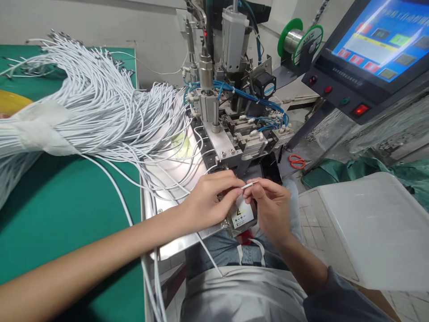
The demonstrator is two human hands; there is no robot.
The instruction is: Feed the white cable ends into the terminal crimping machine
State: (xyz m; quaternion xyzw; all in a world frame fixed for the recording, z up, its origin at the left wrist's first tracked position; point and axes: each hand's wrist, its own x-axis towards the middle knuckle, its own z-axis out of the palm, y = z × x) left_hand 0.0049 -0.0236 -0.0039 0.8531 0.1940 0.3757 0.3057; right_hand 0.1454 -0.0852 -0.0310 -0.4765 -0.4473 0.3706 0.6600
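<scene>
My left hand point(211, 199) and my right hand point(270, 203) meet just in front of the metal machine point(231, 134). Both pinch the end of one thin white cable point(250, 184) between thumb and fingertips. The cable tip points toward the machine's dark front block. The rest of that cable runs down past my lap. A big taped bundle of white cables point(90, 107) lies on the green table point(67, 214) to the left, with loose strands spilling onto the steel plate beside my left hand.
A touchscreen control panel point(378, 40) with red and green buttons stands at the upper right. A green solder-wire spool point(300, 40) sits behind the machine. Orange scissors point(296, 161) lie to its right. A white plastic bin point(368, 223) is at the right.
</scene>
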